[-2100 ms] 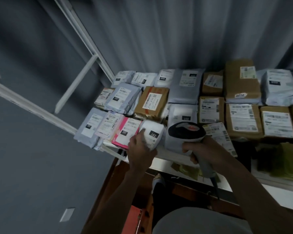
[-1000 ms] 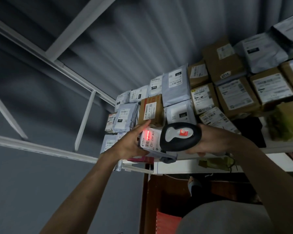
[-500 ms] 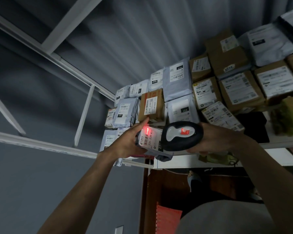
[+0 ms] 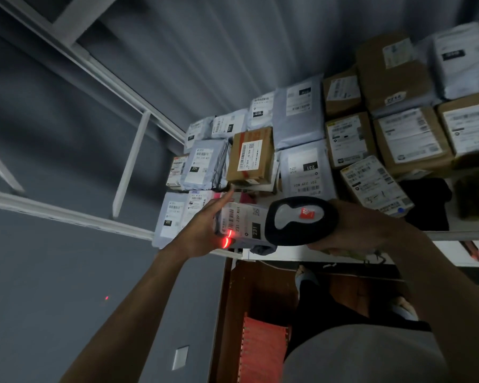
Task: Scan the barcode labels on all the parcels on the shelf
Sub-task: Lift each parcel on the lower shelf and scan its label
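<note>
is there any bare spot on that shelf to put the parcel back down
Only the gap by the pink parcel, in front of the brown cardboard box. Elsewhere the white metal shelf is crowded edge to edge with grey mailers and boxes.

grey curtain (image 4: pixel 233 51) behind, orange ribbed crate (image 4: pixel 263 352) below, wall plate (image 4: pixel 180 357) low left
</note>
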